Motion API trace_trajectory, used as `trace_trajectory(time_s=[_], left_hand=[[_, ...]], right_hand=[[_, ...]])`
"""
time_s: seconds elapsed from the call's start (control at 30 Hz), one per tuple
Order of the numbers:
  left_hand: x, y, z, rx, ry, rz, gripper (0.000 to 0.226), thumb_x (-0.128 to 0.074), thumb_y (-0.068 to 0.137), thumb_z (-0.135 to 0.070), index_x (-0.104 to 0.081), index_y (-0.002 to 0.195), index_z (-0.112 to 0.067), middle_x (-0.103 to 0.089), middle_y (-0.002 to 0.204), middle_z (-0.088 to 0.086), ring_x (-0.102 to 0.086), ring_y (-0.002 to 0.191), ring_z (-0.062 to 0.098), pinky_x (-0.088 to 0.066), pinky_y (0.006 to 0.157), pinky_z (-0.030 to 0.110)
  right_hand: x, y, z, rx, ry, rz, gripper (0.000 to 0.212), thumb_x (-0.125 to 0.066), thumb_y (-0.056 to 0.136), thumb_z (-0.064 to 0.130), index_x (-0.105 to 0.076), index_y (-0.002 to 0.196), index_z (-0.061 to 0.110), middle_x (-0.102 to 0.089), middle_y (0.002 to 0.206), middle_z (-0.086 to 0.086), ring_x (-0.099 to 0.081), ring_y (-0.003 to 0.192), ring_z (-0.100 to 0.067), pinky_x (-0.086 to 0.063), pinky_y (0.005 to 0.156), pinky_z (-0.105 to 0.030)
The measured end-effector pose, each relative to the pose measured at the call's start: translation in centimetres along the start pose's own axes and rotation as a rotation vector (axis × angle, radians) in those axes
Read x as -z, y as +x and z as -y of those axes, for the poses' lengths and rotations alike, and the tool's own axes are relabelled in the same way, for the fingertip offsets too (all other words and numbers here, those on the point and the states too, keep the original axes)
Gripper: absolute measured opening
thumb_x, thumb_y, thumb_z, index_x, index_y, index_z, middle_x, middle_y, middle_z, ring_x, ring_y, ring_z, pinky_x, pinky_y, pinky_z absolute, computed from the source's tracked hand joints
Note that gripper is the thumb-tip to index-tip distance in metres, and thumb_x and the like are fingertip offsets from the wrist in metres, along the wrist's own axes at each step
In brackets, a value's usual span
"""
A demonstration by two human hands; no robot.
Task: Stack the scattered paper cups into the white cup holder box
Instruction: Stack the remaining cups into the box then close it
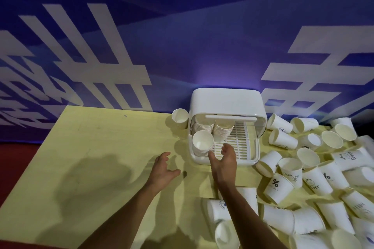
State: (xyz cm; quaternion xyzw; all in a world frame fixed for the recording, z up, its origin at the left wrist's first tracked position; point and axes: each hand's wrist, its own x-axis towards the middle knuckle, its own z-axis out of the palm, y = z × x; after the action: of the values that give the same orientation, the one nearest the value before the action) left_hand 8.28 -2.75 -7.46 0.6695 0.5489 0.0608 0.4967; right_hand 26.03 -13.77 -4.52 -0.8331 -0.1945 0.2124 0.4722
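Our left hand (163, 168) and right hand (224, 157), spread and empty, front the cup holder box (226, 103) at the table's (91, 147) far edge; right-edge cups (278, 188) read "%".

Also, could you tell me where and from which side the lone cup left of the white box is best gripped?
Probably its side wall just under the rim, approached from the front left. The lone cup stands upright, mouth up, with the white box close on its right and the blue wall behind, so those sides look cramped.
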Motion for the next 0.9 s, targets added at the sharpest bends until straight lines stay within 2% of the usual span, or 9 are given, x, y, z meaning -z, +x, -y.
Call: trace_trajectory(time_s=[0.17,0.27,0.37,0.5,0.67,0.8,0.9], left_hand=[[1.4,0.4,0.6,0.01,-0.017,0.005,0.078,-0.082,0.076,-0.019,-0.041,0.142,-0.022,-0.043,0.135,0.005,-0.048,0.11,0.017,-0.048,0.095,0.032],[2.4,1.3,0.3,0.013,-0.013,0.002,0.079,-0.083,0.075,-0.021,-0.041,0.142,-0.021,-0.044,0.137,0.007,-0.049,0.112,0.018,-0.046,0.098,0.032],[3.4,2.6,-0.6,0.01,-0.012,0.005,0.083,-0.084,0.075,-0.026,-0.039,0.144,-0.021,-0.044,0.14,0.007,-0.05,0.122,0.022,-0.046,0.102,0.034],[4.2,5.3,-2.5,0.002,-0.004,0.014,0.086,-0.083,0.075,-0.029,-0.036,0.147,-0.022,-0.041,0.145,0.006,-0.046,0.129,0.023,-0.044,0.105,0.036],[4.2,9.2,-5.3,-0.008,0.02,0.022,0.091,-0.082,0.076,-0.028,-0.031,0.15,-0.02,-0.039,0.15,0.005,-0.045,0.132,0.026,-0.043,0.106,0.037],[3.5,12.3,-6.7,-0.02,0.004,-0.006,0.093,-0.082,0.074,-0.024,-0.03,0.151,-0.016,-0.042,0.15,0.006,-0.045,0.132,0.026,-0.041,0.108,0.038],[2.8,14.1,-7.2,-0.024,-0.022,-0.033,0.095,-0.083,0.072,-0.021,-0.03,0.151,-0.016,-0.043,0.148,0.006,-0.045,0.133,0.027,-0.04,0.108,0.036]], right_hand=[[-0.9,-2.4,0.4,-0.013,-0.075,0.028,0.058,-0.071,0.088,0.024,-0.047,0.138,0.008,-0.055,0.137,-0.01,-0.052,0.123,-0.026,-0.045,0.105,-0.043],[-2.1,-4.0,1.0,0.007,-0.096,0.05,0.049,-0.069,0.09,0.021,-0.053,0.134,0.009,-0.058,0.13,-0.007,-0.054,0.119,-0.024,-0.043,0.102,-0.036],[-3.6,-5.6,1.1,0.021,-0.115,0.09,0.041,-0.066,0.09,0.017,-0.058,0.13,0.011,-0.059,0.124,-0.004,-0.056,0.115,-0.022,-0.04,0.094,-0.027],[-5.3,-6.7,-0.1,0.054,-0.175,0.146,0.035,-0.068,0.088,0.016,-0.06,0.121,0.011,-0.06,0.114,-0.003,-0.057,0.103,-0.022,-0.039,0.083,-0.027],[-5.9,-7.2,-1.6,0.028,-0.171,0.176,0.03,-0.068,0.087,0.017,-0.062,0.117,0.014,-0.06,0.112,0.001,-0.058,0.105,-0.017,-0.047,0.092,-0.033],[-5.8,-7.1,-2.1,-0.024,-0.162,0.192,0.031,-0.067,0.087,0.019,-0.063,0.118,0.019,-0.059,0.112,0.005,-0.058,0.105,-0.012,-0.046,0.091,-0.027],[-5.8,-7.1,-2.7,-0.006,-0.185,0.199,0.032,-0.067,0.086,0.019,-0.063,0.118,0.019,-0.06,0.112,0.006,-0.059,0.104,-0.011,-0.048,0.091,-0.028]])
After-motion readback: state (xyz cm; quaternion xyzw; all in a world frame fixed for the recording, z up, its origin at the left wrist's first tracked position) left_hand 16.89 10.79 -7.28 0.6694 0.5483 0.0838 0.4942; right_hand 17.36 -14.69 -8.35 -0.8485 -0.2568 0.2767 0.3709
